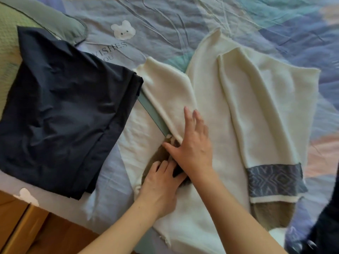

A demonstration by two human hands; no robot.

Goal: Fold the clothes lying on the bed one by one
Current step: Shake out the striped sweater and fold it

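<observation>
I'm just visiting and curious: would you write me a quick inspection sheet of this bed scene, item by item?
Surface: bed sheet, pastel patches, wrinkled, with a bear print and lettering.
Job's things: cream sweater spread flat, one sleeve with a blue patterned cuff folded over its body; dark folded garment beside it, on the left.
Clutter: green pillow partly under the dark garment; another dark item at the right edge, blurred.
Grippers: left hand and right hand both rest on the sweater near its brown collar, fingers fairly straight.
Cables: nothing seen.
Surroundings: wooden floor at lower left.
</observation>
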